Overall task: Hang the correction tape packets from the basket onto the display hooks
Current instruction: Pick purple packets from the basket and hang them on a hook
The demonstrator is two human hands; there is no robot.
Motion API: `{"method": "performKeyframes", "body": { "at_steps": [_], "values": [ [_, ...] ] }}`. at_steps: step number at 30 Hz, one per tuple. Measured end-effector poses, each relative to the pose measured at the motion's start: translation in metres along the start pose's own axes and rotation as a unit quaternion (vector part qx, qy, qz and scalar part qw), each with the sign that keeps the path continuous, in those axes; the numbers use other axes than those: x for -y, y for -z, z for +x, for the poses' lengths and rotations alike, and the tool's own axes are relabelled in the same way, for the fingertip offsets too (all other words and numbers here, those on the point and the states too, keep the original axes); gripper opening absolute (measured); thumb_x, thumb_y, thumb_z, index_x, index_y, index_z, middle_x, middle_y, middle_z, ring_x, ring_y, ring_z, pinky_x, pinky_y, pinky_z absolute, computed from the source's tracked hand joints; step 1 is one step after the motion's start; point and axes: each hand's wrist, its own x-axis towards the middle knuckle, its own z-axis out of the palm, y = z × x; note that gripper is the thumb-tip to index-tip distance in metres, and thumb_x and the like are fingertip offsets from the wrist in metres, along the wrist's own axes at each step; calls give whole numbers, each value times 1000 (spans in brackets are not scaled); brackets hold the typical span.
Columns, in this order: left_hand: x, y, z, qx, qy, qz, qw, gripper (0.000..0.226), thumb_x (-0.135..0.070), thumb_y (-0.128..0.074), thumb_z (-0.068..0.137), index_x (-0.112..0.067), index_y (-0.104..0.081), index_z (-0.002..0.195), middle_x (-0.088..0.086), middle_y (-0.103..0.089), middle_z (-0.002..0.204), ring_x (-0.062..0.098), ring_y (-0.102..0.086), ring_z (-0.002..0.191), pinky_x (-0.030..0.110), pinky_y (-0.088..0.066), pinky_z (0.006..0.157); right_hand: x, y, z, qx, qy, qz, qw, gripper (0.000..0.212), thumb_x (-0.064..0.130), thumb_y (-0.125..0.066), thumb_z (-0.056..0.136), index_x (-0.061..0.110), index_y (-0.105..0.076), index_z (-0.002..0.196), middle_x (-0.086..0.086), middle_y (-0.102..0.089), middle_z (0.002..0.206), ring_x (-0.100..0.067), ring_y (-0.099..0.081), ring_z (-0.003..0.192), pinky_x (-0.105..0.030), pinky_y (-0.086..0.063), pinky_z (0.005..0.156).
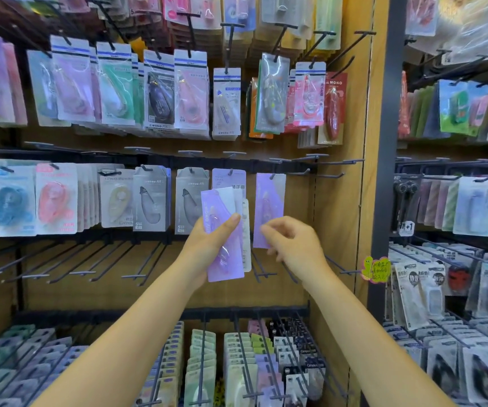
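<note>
Head view is showing me a stationery display wall, and I am looking down my two bare arms at the middle row of hooks. My left hand (211,243) is gripping a small stack of purple correction tape packets (225,245), thumb curled across the front one, holding them upright just in front of the rack. My right hand (291,243) is sitting just beside the lower edge of a single purple packet (268,210) that is hanging from a hook (272,175) in that row; its fingers are loosely curled, and I think the fingertips may be touching that packet's bottom corner, though the blur is keeping me from telling whether they are pinching it or merely close. The basket is not showing anywhere in this view.

I am judging the step in hand to be the hanging itself: one packet is on its hook and several are waiting in my left hand. The next move is calling for my right hand to peel the front packet off the stack, line its punched hole up with the hook tip, and slide it back along the wire without knocking the neighbour off.
</note>
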Motion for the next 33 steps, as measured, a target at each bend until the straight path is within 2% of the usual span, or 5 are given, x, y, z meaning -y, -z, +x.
{"method": "performKeyframes", "body": {
  "at_steps": [3,12,17,26,33],
  "values": [
    [4,-6,1,7,-4,-9,1000,39,-40,-68,97,-13,-63,125,10,-76,107,27,-76,96,39,-60,77,2,-18,-11,108,-24,26,994,16,33,-78,87,22,-70,96,-3,-68,81,-11,-62,65,-27,-48,59],
    [2,-12,-5,39,9,-21,999,42,-38,-67,97,-17,-54,131,-2,-72,108,2,-75,79,19,-56,60,-4,-23,-13,98,-12,-24,995,39,48,-84,76,19,-60,87,7,-54,76,-11,-52,69,-34,-49,69],
    [-3,-8,-10,68,-15,13,997,51,-51,-71,86,-24,-61,128,7,-76,116,29,-75,103,48,-63,83,-1,-16,-15,110,-33,26,993,34,37,-78,86,12,-59,99,8,-59,79,-6,-55,73,-25,-46,70],
    [4,0,-7,79,-8,3,997,60,-43,-77,90,-11,-56,136,9,-73,126,28,-71,116,36,-57,89,0,-7,-11,91,-96,144,981,29,31,-67,97,16,-55,118,-13,-71,111,-31,-73,97,-55,-60,82],
    [11,-2,-5,46,-3,-6,999,50,-33,-74,96,-20,-54,139,0,-71,131,23,-69,119,50,-54,104,-4,-5,-2,-50,-74,214,973,30,29,-59,102,15,-55,128,-4,-70,117,-18,-74,97,-47,-62,82]
  ]
}}
